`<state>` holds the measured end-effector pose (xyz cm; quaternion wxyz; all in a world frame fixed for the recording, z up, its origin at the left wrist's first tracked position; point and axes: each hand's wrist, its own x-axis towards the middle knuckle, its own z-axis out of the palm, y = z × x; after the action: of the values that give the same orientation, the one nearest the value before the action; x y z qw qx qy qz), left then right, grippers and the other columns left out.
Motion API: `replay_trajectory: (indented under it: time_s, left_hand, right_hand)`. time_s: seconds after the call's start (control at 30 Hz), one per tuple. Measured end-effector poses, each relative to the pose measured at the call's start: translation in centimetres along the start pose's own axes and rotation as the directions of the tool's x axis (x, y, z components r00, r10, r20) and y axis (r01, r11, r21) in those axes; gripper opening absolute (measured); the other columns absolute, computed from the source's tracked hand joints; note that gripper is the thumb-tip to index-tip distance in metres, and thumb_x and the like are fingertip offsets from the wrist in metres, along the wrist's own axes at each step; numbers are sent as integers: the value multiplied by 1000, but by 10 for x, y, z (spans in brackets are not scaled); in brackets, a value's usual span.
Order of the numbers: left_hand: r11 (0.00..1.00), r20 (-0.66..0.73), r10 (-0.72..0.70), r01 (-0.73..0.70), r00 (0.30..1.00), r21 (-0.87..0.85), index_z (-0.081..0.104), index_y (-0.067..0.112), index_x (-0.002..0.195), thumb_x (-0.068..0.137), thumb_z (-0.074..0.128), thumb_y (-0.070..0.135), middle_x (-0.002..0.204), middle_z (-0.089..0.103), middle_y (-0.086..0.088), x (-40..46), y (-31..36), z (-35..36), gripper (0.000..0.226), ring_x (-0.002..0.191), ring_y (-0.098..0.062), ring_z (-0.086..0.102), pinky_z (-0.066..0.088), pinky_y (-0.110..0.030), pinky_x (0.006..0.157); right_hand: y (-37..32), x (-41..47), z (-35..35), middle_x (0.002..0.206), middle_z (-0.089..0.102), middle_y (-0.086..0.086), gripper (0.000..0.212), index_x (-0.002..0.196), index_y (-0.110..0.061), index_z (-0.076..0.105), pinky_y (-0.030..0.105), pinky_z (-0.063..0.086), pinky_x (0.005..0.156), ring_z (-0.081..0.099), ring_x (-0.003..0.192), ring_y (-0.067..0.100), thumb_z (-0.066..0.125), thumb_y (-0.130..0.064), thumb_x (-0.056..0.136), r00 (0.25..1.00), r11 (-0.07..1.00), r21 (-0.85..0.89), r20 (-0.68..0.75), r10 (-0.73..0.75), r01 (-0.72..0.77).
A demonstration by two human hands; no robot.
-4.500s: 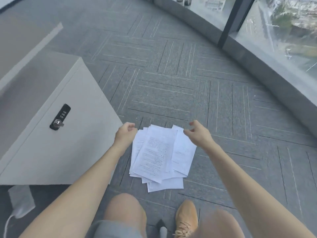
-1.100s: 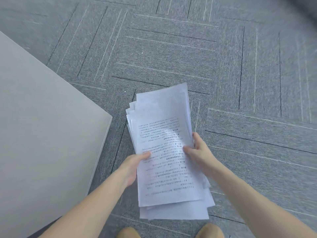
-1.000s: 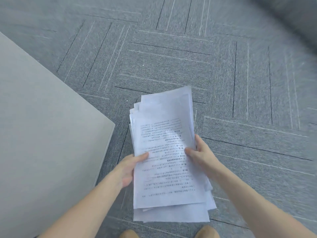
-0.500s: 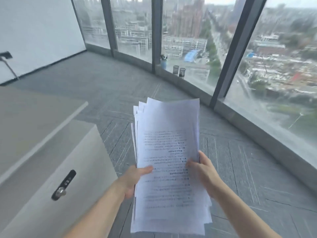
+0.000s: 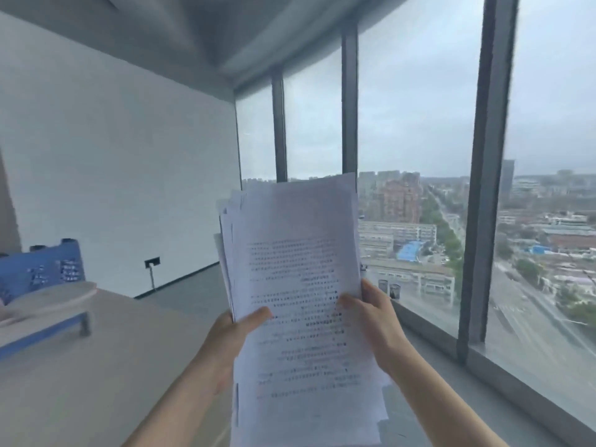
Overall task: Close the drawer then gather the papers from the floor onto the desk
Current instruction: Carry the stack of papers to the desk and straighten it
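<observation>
The papers are a loose stack of printed sheets held upright in the air in front of the person, with the top edges fanned unevenly so that several sheets stick out at the upper left. Rows of dark text cover the front sheet, too blurred to read. Both hands grip the stack at about mid-height. The left hand clasps the left edge, its thumb pressed flat on the front sheet and its fingers wrapped behind the paper, out of sight. The right hand clasps the right edge the same way, thumb on the printed face and the fingers curling round the side of the stack. The lower end of the stack hangs below both hands, between the two bare forearms.

To the left of the left hand's fingers and below them lies the tabletop, pale and flat, apart from the papers. Farther left on it stand a blue rack and a round pale plate-like thing, both blurred. Beyond the fingers, a white wall carries a small dark socket. To the right of the right hand's fingers, tall windows with dark frames look out over a city under a grey sky, and two small cups stand on the sill just past the right hand.
</observation>
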<state>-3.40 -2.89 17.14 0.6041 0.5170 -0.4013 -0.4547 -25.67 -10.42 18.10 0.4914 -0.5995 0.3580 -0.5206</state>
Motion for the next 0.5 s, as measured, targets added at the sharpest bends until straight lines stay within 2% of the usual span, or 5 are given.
replay_trajectory:
  time_s: [0.1,0.17,0.3,0.37,0.5]
  left_hand:
    - [998,-69,20,-25,997,-63,79,23,103,84,70,41,107,78,-9,-61,61,-51,28,103,-33,72,49,-53,100]
    - [995,-197,92,-95,976,-6,76,29,109,68,80,57,115,76,-2,-99,92,-84,50,113,-30,67,46,-53,105]
    - [954,-437,296,-245,849,171,72,29,113,52,86,60,113,76,3,-179,141,-150,70,107,-25,70,53,-51,98]
    - [935,-488,352,-277,799,222,73,28,112,60,84,56,113,76,2,-223,164,-177,60,105,-25,71,54,-50,96]
    - [894,-583,446,-315,680,318,74,27,92,85,75,29,102,78,4,-289,197,-219,7,93,-20,73,57,-39,87]
  right_hand:
    - [-54,-20,63,104,74,20,29,104,-12,68,59,58,83,72,94,42,50,-2,85,990,996,45,109,-86,81]
    - [-86,-34,107,104,75,18,29,105,-13,68,64,56,83,72,96,43,50,-4,84,974,990,83,186,-132,118]
    - [-143,-70,194,107,72,21,25,105,-11,65,68,54,84,70,99,46,53,-11,83,920,976,159,339,-195,149]
    - [-166,-89,234,106,75,14,24,105,-15,67,64,55,86,72,98,40,54,-14,84,877,968,194,424,-226,156]
    - [-197,-119,298,113,75,7,23,111,-21,65,59,55,93,72,103,31,55,-12,92,775,944,284,554,-303,166]
